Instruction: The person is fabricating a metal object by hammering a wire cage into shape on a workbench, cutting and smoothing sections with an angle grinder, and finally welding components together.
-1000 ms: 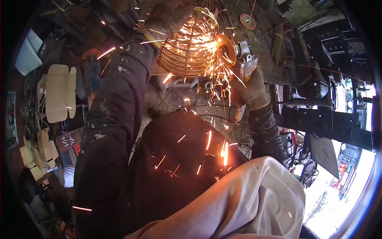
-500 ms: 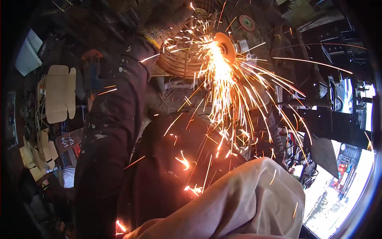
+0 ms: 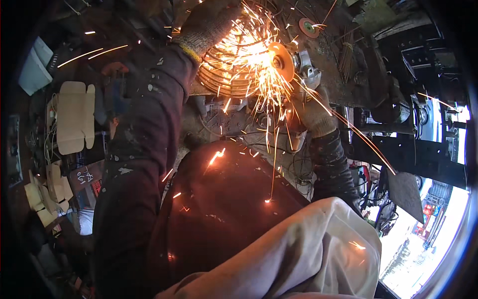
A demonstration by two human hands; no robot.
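My left hand [image 3: 211, 27], in a grey knitted glove with a yellow cuff edge, grips the upper left of a round cage of curved metal rods [image 3: 226, 74]; its fingertips are in shadow. My right hand [image 3: 316, 112], gloved too, is closed around the body of an angle grinder [image 3: 309, 74], right of the cage. The grinder's orange-lit disc [image 3: 284, 62] meets the right side of the cage. Bright sparks hide the contact spot and spray over the rods and downward.
A loose disc [image 3: 309, 28] lies on the dark work surface [image 3: 326, 55] beyond the grinder. Thin rods [image 3: 347, 60] lie to its right. Below the hands are a dark covering [image 3: 224, 199] and beige cloth [image 3: 298, 244]. Opened cardboard [image 3: 74, 117] stands at left.
The spark stream has shifted from mostly downward to leftward across the rods, with fewer sparks falling low. My right glove and the grinder body show more clearly. My left hand stays at the cage.
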